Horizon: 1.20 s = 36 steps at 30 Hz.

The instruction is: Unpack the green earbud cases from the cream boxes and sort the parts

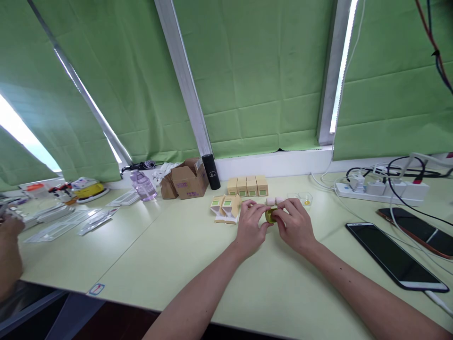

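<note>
Between my two hands is a small, shiny yellow-green round thing (271,216); its exact kind does not show. My left hand (252,225) grips its left side with thumb and fingers. From the right, the fingers of my right hand (294,224) close on it too. Just left of my left hand lie opened small cardboard boxes (226,206) with green labels. Behind my hands stand several closed small boxes (247,186) in a row. Two pale pink cylindrical pieces (271,201) and small clear round dishes (305,198) are just beyond my fingers.
A power strip (380,193) with chargers and tangled cables sits at the right, near a phone (396,255) and a second phone (421,229). At the back stand a brown carton (191,179), a black cylinder (211,172) and a purple bottle (143,186). Another person's hand (10,250) is at far left.
</note>
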{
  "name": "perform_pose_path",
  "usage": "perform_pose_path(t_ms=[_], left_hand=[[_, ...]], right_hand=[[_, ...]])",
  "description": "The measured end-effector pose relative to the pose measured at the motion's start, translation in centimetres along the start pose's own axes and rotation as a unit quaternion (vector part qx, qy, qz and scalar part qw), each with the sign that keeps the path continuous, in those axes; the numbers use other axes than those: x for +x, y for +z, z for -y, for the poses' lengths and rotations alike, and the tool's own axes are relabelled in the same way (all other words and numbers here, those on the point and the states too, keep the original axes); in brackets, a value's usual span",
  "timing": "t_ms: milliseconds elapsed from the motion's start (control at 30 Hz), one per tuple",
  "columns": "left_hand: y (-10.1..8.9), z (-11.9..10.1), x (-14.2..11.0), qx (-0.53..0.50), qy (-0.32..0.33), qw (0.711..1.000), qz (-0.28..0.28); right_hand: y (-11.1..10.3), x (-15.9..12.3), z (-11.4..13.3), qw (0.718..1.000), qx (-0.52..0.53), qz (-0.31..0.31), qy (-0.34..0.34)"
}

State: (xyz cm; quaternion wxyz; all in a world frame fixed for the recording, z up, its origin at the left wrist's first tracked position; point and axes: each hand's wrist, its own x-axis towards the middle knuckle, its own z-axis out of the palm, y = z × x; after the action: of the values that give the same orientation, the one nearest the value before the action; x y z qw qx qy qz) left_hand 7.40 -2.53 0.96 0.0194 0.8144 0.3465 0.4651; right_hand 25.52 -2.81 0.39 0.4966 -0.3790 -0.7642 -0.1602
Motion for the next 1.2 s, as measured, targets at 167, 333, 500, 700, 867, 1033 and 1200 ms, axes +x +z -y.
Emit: perform_pose_path(t_ms=[167, 333, 500, 700, 867, 1033, 1200], left_hand=[[0.11, 0.1, -0.05, 0.011, -0.008, 1.0, -0.003], [0.14, 0.15, -0.02, 0.01, -0.009, 1.0, -0.006], [0.1, 0.17, 0.05, 0.018, -0.006, 1.0, -0.011], [0.14, 0.28, 0.05, 0.024, -0.01, 1.0, -0.01], [0.22, 0.37, 0.04, 0.031, -0.007, 0.999, -0.018], [0.23, 0.32, 0.02, 0.047, -0.01, 0.999, -0.017], [0.17, 0.22, 0.02, 0.06, -0.013, 0.998, -0.021]], right_hand=[[0.01, 0.04, -0.04, 1.0, 0.001, 0.004, -0.003], [0.02, 0.04, -0.02, 1.0, -0.001, 0.007, -0.005], [0.02, 0.05, 0.03, 1.0, -0.002, 0.008, -0.009], [0.15, -0.01, -0.1, 1.0, -0.012, 0.008, -0.014], [0.12, 0.05, 0.01, 1.0, -0.006, 0.008, -0.014], [0.17, 0.06, 0.13, 1.0, -0.006, -0.001, -0.018], [0.19, 0.04, 0.14, 1.0, -0.009, -0.004, -0.021]])
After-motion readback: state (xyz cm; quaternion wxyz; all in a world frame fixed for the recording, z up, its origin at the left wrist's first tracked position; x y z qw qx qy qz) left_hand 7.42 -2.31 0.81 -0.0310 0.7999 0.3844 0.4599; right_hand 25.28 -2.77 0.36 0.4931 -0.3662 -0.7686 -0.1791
